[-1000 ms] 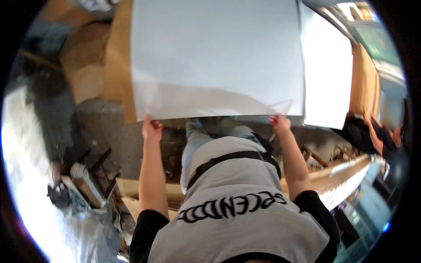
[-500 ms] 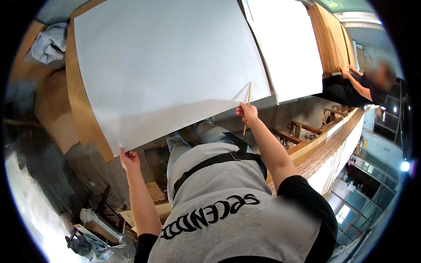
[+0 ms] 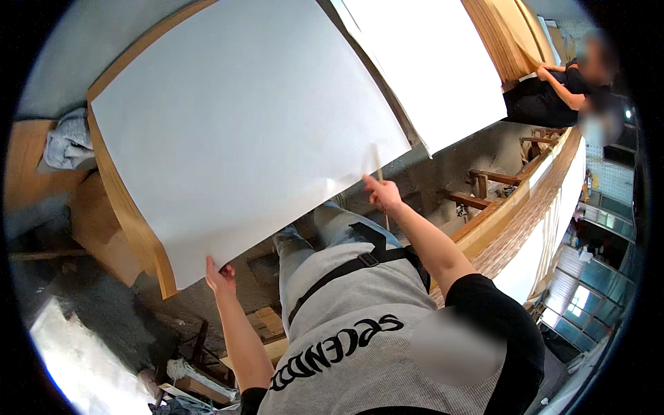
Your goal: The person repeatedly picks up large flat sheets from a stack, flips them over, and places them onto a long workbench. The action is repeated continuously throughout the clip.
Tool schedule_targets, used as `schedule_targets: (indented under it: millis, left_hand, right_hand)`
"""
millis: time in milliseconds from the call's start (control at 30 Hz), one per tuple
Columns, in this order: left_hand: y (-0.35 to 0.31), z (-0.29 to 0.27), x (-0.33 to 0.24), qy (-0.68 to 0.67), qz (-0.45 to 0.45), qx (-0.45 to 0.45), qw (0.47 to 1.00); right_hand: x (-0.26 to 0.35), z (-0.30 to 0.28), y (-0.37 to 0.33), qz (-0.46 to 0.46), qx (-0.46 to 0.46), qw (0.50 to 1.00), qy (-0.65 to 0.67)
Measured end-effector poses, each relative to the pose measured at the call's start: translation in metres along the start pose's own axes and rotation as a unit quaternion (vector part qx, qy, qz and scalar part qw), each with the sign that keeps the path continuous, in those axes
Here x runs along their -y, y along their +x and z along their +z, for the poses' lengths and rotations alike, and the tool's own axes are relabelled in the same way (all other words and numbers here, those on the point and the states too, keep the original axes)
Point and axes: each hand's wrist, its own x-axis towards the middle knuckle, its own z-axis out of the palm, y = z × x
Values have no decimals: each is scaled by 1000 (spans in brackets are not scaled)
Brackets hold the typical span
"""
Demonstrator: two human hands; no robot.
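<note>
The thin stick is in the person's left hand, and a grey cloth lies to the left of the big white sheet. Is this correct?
Not quite: the head view shows the stick in the right hand. The grey cloth does lie left of the sheet.

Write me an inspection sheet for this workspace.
Surface: brown sheets stick out under the left edge of the large white sheet; support hidden.
Work items: second white sheet to its right; thin stick, blurred.
Clutter: grey cloth at far left.
Grips: left grip at the large white sheet's near edge, pinch unclear; right grip holds the thin stick.
Cables: nothing seen.
Surroundings: wooden framework, co-worker at right.
</note>
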Motion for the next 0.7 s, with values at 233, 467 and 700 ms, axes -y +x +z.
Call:
schedule_targets:
  millis: [233, 467, 700]
  left_hand:
    - [-31, 2, -33, 33, 35, -71, 996]
    - [-54, 29, -113, 95, 134, -10, 986]
    - [-134, 193, -259, 290, 815, 114, 488]
  right_hand:
    - [15, 30, -4, -26, 205, 976, 64]
    - [3, 34, 6, -83, 113, 980, 144]
    - [61, -59, -141, -256, 127, 907, 309]
